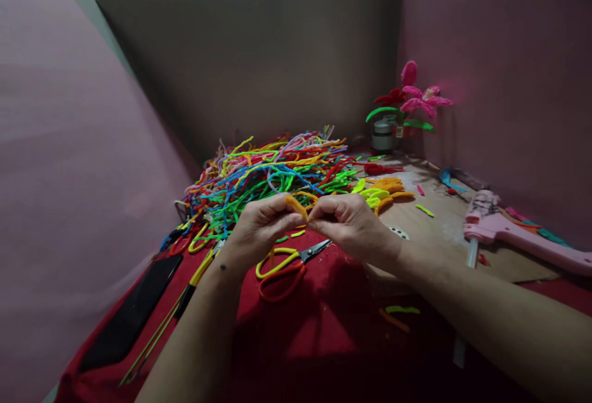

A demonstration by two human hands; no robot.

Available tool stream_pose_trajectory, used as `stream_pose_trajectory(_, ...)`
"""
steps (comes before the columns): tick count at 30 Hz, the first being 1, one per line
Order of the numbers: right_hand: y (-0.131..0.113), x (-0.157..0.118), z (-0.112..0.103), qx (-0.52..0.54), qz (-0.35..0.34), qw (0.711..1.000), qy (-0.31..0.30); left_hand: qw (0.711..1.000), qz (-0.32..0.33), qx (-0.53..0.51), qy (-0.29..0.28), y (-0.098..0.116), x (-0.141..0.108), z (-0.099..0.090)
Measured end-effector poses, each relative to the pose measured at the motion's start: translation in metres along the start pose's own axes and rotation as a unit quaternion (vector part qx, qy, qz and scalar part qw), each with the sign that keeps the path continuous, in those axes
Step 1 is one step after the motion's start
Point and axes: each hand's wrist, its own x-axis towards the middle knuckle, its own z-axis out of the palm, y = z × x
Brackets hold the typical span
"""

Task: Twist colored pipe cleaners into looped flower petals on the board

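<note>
Forearms, left [198,335] and right [504,323], come in from the bottom corners, nearest the camera. Left hand [259,224] and right hand [354,224] meet mid-frame, just above the red cloth [296,329] on the counter. Left fingers: thumb and index closed on a fuzzy orange piece [296,207], which shows as a short bent strip at the center of the frame. Right fingers: pinched together at its lower right end; exact contact too small to tell.

Handling, as judged: pinch close to the end, use fingertips only, keep left grip firm and let the right do the fine turning. Small, even pressure should suit; a hard squeeze could flatten the fuzz or kink it in the wrong spot. Elbows low, wrists steady, piece kept in view between the thumbs.

Scissors [301,256] lie open just below the hands, blades toward the right wrist, so lowering that hand carelessly is a risk. Colored stem pile [272,174] behind, upper center; loose yellow-orange pieces [386,193] right of it. Glue gun [513,233] at right edge, state unclear; sensible to keep the right forearm off its nozzle.
</note>
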Motion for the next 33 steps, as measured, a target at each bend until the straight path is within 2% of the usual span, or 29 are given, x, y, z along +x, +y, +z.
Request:
stream_pose_trajectory(2, 0.001, -0.002, 0.003, -0.057, -0.058, 0.997, 0.018, 0.998, -0.052, -0.033, -0.010, -0.003, 0.001, 0.003)
stream_pose_trajectory(5, 0.004, -0.005, 0.007, -0.140, -0.138, 0.980, 0.040, 0.984, -0.109, -0.134, -0.035, -0.013, 0.006, 0.008)
stream_pose_trajectory(8, 0.007, -0.006, 0.010, -0.189, -0.168, 0.967, 0.039, 0.974, -0.116, -0.190, -0.048, -0.020, 0.009, 0.013)
stream_pose_trajectory(10, 0.007, -0.005, 0.010, -0.179, -0.139, 0.973, 0.042, 0.982, -0.099, -0.162, -0.021, -0.020, 0.010, 0.014)
stream_pose_trajectory(15, 0.005, 0.001, 0.005, -0.069, 0.019, 0.996, 0.048, 0.998, -0.007, -0.004, 0.054, -0.011, 0.005, 0.015)
stream_pose_trajectory(18, 0.005, 0.004, 0.004, -0.016, 0.069, 0.997, 0.036, 0.988, 0.056, 0.102, 0.099, -0.010, 0.004, 0.016)
stream_pose_trajectory(23, 0.009, 0.007, 0.002, 0.112, 0.167, 0.979, 0.011, 0.968, 0.119, 0.184, 0.122, -0.014, 0.005, 0.018)
stream_pose_trajectory(25, 0.010, 0.007, 0.002, 0.120, 0.179, 0.976, 0.010, 0.962, 0.124, 0.206, 0.132, -0.015, 0.005, 0.020)
stream_pose_trajectory(33, 0.008, 0.004, 0.005, -0.009, 0.108, 0.993, 0.040, 0.964, 0.091, 0.230, 0.097, -0.016, 0.006, 0.022)
